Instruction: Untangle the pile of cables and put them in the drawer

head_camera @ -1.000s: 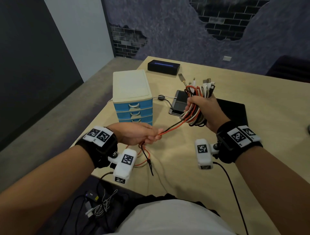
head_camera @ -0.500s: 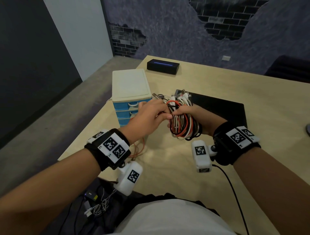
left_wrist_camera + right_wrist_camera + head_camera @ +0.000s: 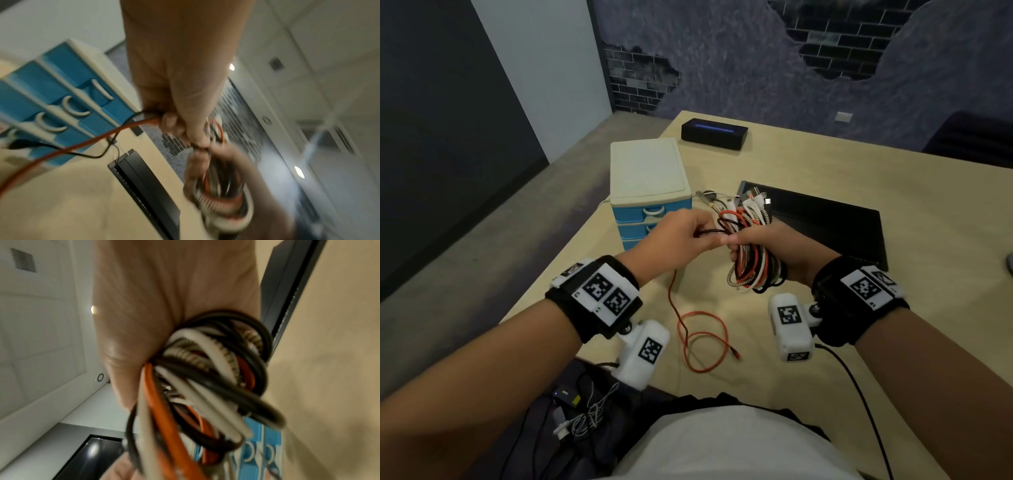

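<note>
My right hand [image 3: 763,248] grips a coiled bundle of cables [image 3: 753,263], black, white, orange and braided, above the table; the same bundle [image 3: 205,386] fills the right wrist view. My left hand [image 3: 688,233] pinches an orange cable and a black strand right beside the bundle. The orange cable [image 3: 702,339] trails down from that hand [image 3: 185,126] and loops on the table. The small drawer unit [image 3: 650,192], white with blue drawers [image 3: 68,104], stands just left of my hands, its visible drawers closed.
A flat black pad [image 3: 825,222] lies on the wooden table [image 3: 893,188] behind my right hand. A black box [image 3: 714,133] with a blue light sits at the far edge. The table's left edge runs close to the drawer unit. Loose wires and a small device [image 3: 575,407] lie below the near edge.
My left hand, after reaching to the bundle, has drawn back slightly left with the orange and black strands. The orange cable's tail now lies in a loop on the table.
</note>
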